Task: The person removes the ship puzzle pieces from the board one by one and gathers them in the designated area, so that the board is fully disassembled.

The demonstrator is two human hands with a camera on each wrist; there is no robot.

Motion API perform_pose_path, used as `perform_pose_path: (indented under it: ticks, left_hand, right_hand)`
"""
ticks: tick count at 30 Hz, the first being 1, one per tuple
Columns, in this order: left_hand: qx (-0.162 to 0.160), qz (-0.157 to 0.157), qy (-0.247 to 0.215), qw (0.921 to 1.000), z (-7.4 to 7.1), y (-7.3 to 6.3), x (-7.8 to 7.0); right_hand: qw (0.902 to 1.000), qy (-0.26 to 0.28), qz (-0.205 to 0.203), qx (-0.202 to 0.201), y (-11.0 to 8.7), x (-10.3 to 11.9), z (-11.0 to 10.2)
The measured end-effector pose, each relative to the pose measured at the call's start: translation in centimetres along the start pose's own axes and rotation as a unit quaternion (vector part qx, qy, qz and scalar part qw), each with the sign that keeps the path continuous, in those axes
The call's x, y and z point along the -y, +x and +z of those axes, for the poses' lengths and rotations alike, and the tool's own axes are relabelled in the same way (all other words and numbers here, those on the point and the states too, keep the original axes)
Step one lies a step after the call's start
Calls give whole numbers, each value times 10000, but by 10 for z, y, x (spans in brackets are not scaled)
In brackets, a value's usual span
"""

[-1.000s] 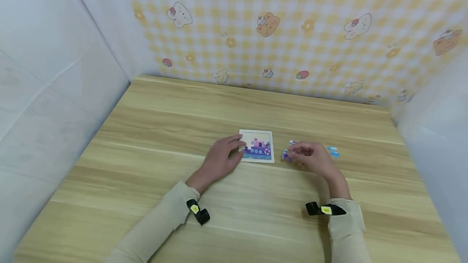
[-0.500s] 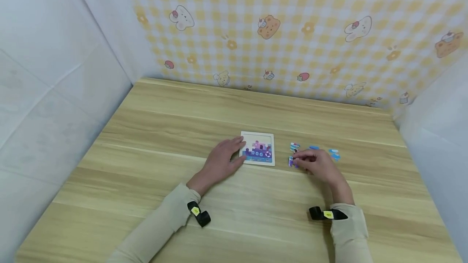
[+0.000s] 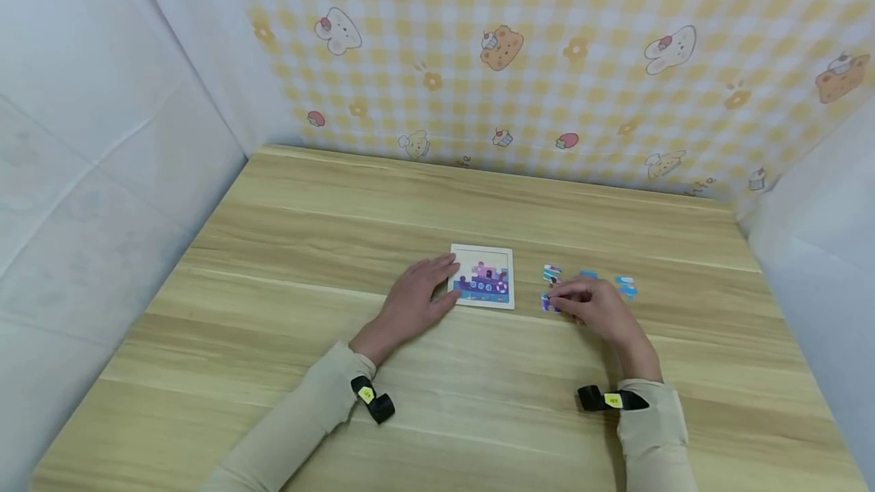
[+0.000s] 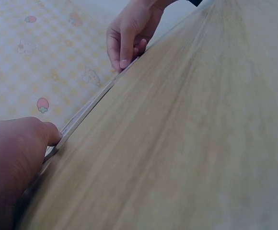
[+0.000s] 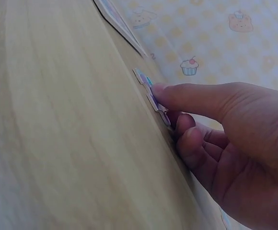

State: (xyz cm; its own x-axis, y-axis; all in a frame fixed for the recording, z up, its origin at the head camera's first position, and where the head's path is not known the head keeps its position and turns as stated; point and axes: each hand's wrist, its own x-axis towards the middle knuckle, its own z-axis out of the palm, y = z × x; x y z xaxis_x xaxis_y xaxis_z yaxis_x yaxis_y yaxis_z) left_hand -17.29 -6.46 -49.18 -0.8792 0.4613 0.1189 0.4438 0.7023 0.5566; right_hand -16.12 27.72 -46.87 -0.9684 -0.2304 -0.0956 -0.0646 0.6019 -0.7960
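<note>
The grip of the right hand is clamped on a small purple-and-blue jigsaw piece, thumb on its upper face and curled fingers at its near end. The piece is at the table surface, to the right of the board; whether it lies fully flat I cannot tell. The grip of the left hand is apart, thumb and fingers spread along the left edge of a thin square puzzle board with a white border. Inside that border, a purple boat picture with a pink cabin fills the lower part, and the upper part shows cream backing.

A strip of wood separates the board's right edge from the held piece. Just beyond the piece lies a striped multicoloured piece; past the right knuckles are a plain blue piece and, further right, a blue-and-white piece.

The pale wood-grained table stretches well beyond both hands on every side. Its far edge meets a yellow-and-white checked cloth printed with cartoon animals and strawberries; plain white walls flank it.
</note>
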Motion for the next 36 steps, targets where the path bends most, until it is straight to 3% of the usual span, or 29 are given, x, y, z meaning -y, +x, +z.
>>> perform_pose_path:
  ticks: [22,30,33,36]
  left_hand:
    - [-179,41,3,9998,2,-1,2]
    - [-259,99,10,9996,0,-2,4]
    - [-409,299,-208,9985,0,-2,3]
    - [-468,757,-424,9951,3,-3,-1]
  right_hand:
    - [9994,-30,-357,26,-1,0,-2]
    - [9990,110,-443,17,2,16,4]
    - [9985,250,-492,-58,7,26,10]
    - [9975,382,-579,-119,13,36,18]
